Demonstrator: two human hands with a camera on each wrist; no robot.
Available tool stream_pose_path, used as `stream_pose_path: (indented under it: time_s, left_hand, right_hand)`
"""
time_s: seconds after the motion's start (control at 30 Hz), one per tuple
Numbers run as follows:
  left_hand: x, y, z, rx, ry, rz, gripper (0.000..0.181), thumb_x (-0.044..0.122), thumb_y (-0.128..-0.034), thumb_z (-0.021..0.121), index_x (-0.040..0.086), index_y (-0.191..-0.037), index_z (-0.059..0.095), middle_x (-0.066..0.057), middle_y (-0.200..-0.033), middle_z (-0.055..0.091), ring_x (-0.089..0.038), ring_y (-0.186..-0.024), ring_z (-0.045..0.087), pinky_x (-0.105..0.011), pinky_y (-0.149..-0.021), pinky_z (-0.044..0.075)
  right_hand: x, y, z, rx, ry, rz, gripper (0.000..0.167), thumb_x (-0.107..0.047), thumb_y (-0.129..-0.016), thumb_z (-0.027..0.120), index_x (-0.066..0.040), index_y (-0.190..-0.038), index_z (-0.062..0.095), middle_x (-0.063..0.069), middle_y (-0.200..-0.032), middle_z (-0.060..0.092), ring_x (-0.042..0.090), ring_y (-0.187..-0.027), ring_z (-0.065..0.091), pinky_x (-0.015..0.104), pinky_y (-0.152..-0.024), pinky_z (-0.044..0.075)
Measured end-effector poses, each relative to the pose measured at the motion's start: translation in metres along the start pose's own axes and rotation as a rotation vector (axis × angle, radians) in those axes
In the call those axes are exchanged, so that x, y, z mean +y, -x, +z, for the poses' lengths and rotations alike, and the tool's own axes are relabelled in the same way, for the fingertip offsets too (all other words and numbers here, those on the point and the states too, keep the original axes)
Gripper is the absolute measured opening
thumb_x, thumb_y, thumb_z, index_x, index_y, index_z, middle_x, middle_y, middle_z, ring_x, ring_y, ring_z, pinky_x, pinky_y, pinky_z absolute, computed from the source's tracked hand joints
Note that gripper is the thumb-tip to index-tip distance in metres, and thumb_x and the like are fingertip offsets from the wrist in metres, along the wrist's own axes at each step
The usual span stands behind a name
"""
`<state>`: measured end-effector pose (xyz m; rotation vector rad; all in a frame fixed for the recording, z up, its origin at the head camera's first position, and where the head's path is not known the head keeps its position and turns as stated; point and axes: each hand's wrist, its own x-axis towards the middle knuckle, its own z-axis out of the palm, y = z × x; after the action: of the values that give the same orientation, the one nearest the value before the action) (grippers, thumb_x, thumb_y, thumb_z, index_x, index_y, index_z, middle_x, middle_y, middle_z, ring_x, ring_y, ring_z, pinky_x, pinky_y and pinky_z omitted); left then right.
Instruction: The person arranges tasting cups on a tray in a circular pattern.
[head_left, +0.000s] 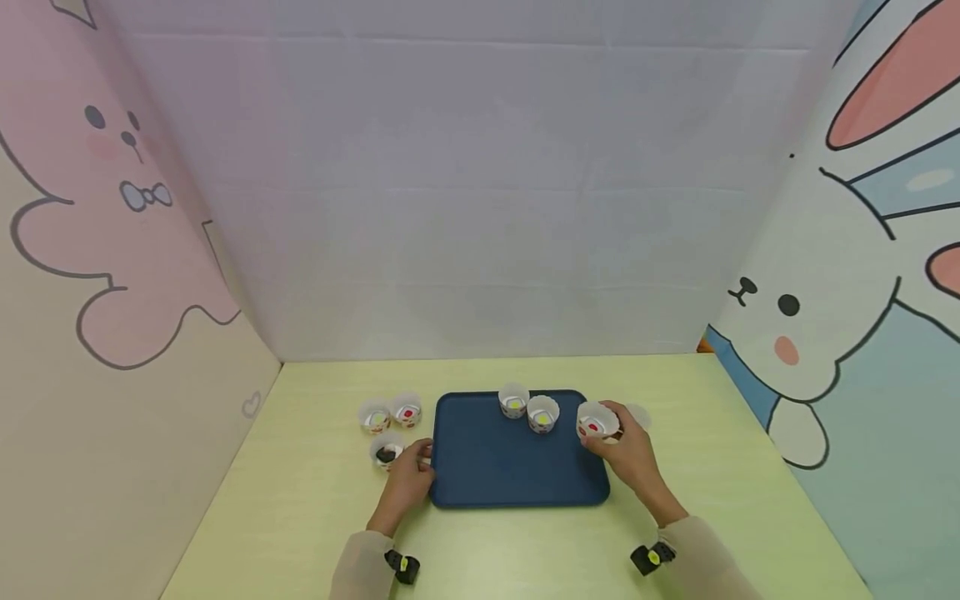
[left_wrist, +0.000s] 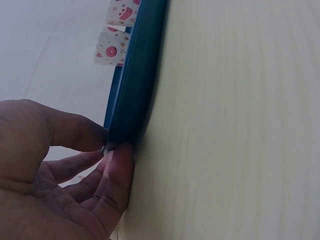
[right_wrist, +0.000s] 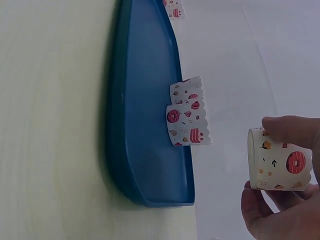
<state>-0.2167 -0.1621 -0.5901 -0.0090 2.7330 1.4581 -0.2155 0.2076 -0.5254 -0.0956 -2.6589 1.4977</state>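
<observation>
A blue tray [head_left: 517, 471] lies on the table. My left hand [head_left: 410, 477] is at its left edge, the thumb over the rim and fingers below, pinching it in the left wrist view. My right hand [head_left: 632, 452] holds a paper baking cup [head_left: 597, 421] by its side, between thumb and fingers, above the tray's right edge. Something red shows inside this cup, and the right wrist view shows donut prints on its wall [right_wrist: 280, 162]. Two more baking cups, a rear one [head_left: 513, 402] and a front one [head_left: 543, 414], stand at the tray's back, with yellow inside.
Left of the tray stand three baking cups: one with pale yellow inside [head_left: 374, 417], one with red [head_left: 407, 410] and one with something dark [head_left: 386, 452]. A pale round thing [head_left: 640, 417] is partly hidden behind my right hand. Printed walls enclose the table [head_left: 300, 500].
</observation>
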Motion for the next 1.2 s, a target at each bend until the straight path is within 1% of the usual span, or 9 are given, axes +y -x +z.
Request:
stream_pose_path:
  time_s: [0.1,0.23,0.3,0.4,0.47,0.57,0.7,0.97,1.2]
  left_hand:
    - [0.0,0.0,-0.001,0.0,0.0,0.002,0.051,-0.006,-0.081,0.058,-0.003,-0.132,0.055,-0.016,-0.111,0.065,-0.018,-0.087,0.062,-0.03,-0.07,0.05]
    - [-0.002,0.0,-0.001,-0.01,0.007,0.001,0.051,-0.006,-0.0807,0.058,-0.004,-0.131,0.055,-0.017,-0.111,0.064,-0.018,-0.087,0.061,-0.03,-0.07,0.049]
    - [-0.002,-0.001,-0.001,-0.011,0.004,0.004,0.051,-0.006,-0.0802,0.058,-0.004,-0.131,0.055,-0.017,-0.11,0.064,-0.019,-0.086,0.061,-0.031,-0.07,0.049]
    - [-0.002,-0.001,-0.001,-0.009,0.007,-0.011,0.052,-0.006,-0.0802,0.058,-0.003,-0.132,0.055,-0.016,-0.111,0.064,-0.019,-0.087,0.061,-0.031,-0.07,0.049]
    - [-0.003,-0.001,-0.001,-0.008,0.008,-0.015,0.051,-0.005,-0.0803,0.058,-0.002,-0.132,0.056,-0.016,-0.111,0.064,-0.019,-0.088,0.062,-0.031,-0.071,0.049]
    - [-0.003,0.0,0.0,-0.009,0.011,-0.007,0.051,-0.005,-0.0811,0.058,-0.003,-0.132,0.055,-0.017,-0.112,0.064,-0.02,-0.089,0.063,-0.031,-0.071,0.05]
    - [-0.003,0.0,0.0,-0.008,0.011,0.015,0.05,-0.006,-0.0813,0.057,-0.005,-0.132,0.055,-0.018,-0.113,0.064,-0.021,-0.089,0.064,-0.032,-0.071,0.051]
    - [-0.002,0.001,0.0,-0.006,0.001,0.013,0.05,-0.006,-0.0815,0.057,-0.004,-0.132,0.055,-0.017,-0.113,0.064,-0.02,-0.089,0.063,-0.032,-0.071,0.05]
    - [-0.003,0.001,0.0,-0.007,0.004,-0.008,0.05,-0.004,-0.0828,0.057,-0.002,-0.133,0.055,-0.016,-0.114,0.064,-0.018,-0.09,0.063,-0.03,-0.071,0.05]
  right_hand:
    - [0.001,-0.001,0.009,-0.003,-0.022,-0.011,0.065,-0.013,-0.079,0.08,-0.008,-0.136,0.05,0.021,-0.122,0.061,0.033,-0.108,0.063,0.024,-0.077,0.053]
    - [0.003,-0.003,0.019,0.0,-0.004,-0.021,0.065,-0.011,-0.077,0.081,-0.006,-0.135,0.051,0.02,-0.119,0.063,0.031,-0.105,0.063,0.025,-0.081,0.052]
    - [0.003,-0.004,0.023,0.005,0.018,-0.034,0.065,-0.011,-0.076,0.081,-0.004,-0.134,0.052,0.021,-0.117,0.064,0.029,-0.1,0.063,0.027,-0.079,0.051]
    - [0.004,-0.005,0.029,0.011,0.039,-0.037,0.065,-0.011,-0.074,0.081,-0.006,-0.133,0.053,0.02,-0.114,0.064,0.025,-0.093,0.06,0.028,-0.076,0.048]
    - [0.006,-0.006,0.033,0.008,0.04,-0.035,0.065,-0.012,-0.074,0.082,-0.006,-0.133,0.054,0.019,-0.114,0.065,0.025,-0.091,0.059,0.03,-0.076,0.047]
    - [0.008,-0.006,0.038,-0.004,0.047,-0.026,0.065,-0.013,-0.075,0.082,-0.009,-0.133,0.054,0.017,-0.116,0.066,0.024,-0.095,0.06,0.034,-0.08,0.047]
    - [0.011,-0.007,0.044,-0.016,0.063,-0.04,0.064,-0.014,-0.074,0.082,-0.008,-0.132,0.054,0.017,-0.119,0.066,0.027,-0.102,0.061,0.04,-0.086,0.047]
    - [0.016,-0.008,0.053,-0.021,0.084,-0.017,0.064,-0.014,-0.074,0.083,-0.009,-0.131,0.054,0.017,-0.12,0.066,0.029,-0.105,0.061,0.044,-0.089,0.046]
    - [0.019,-0.007,0.058,-0.033,0.102,-0.019,0.064,-0.012,-0.073,0.083,-0.008,-0.13,0.054,0.018,-0.117,0.066,0.029,-0.103,0.061,0.046,-0.088,0.047]
